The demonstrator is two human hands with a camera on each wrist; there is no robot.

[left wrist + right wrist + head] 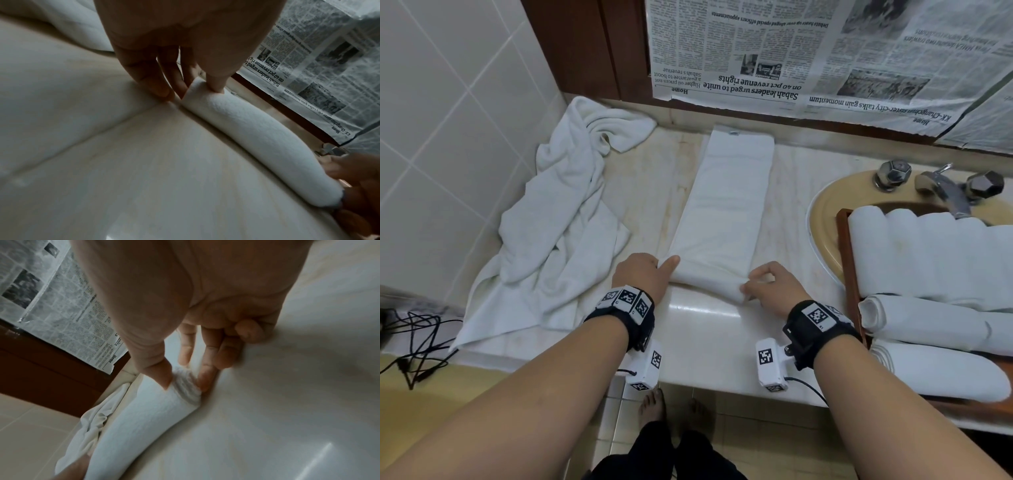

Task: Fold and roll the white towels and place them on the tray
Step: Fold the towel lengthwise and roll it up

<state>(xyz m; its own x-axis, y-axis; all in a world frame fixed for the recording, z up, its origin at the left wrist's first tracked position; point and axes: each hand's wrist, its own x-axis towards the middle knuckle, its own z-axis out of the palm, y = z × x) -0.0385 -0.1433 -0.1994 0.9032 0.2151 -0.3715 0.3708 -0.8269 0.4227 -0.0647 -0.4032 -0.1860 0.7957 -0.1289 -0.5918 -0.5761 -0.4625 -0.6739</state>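
Starting from the left, a crumpled white towel (558,219) lies in a heap on the marble counter (702,329), waiting for its turn. Just beside it, the folded towel (726,202) stretches as a long strip away from the person, and its near end is already turned over into a small roll. The left hand (642,274) pinches the left end of this roll, thumb on top and fingers (162,91) under the edge. The right hand (770,287) pinches the right end in the same way, with the thumb and fingers (205,378) closed around the layers. So the step in hand seems to be the rolling, only at its beginning; most of the strip is still flat. The next move probably calls for both hands to push forward together with equal pressure, otherwise the roll can become a cone. At the right, the wooden tray (847,267) rests over the sink (822,219) and holds several rolled towels (928,253).
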